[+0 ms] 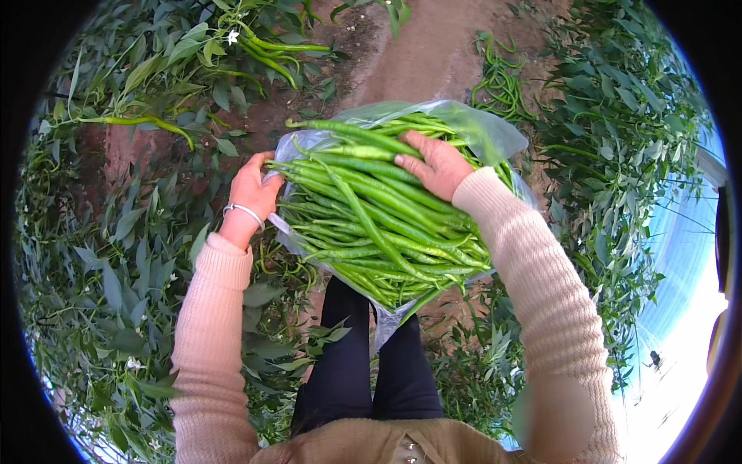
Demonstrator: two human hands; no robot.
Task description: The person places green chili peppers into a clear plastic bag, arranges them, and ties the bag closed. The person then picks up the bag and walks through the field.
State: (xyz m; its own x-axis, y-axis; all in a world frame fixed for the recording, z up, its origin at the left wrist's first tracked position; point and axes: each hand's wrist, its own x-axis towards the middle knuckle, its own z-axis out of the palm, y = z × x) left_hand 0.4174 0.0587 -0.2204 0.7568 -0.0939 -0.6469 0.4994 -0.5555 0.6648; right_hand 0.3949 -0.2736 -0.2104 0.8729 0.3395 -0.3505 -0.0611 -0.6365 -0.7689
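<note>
A clear plastic bag (501, 142) full of long green chili peppers (371, 205) lies wide open in front of my legs. At its left edge my left hand (253, 189) is closed on the bag's rim, the thumb by the pepper stems and the fingers partly hidden behind the plastic. My right hand (439, 164) rests on top of the heap toward the far right, fingers bent and thumb close to them around the peppers there. One long pepper (340, 130) runs from the far left of the heap to under these fingers. The peppers mostly lie side by side, pointing left to right.
Leafy pepper plants (116, 255) crowd the left, with ripening peppers (267, 54) hanging at the far left. Another plant row (610, 100) stands on the right beside plastic sheeting (680, 255). A pile of loose green peppers (501, 85) lies on the dirt path (421, 58) ahead.
</note>
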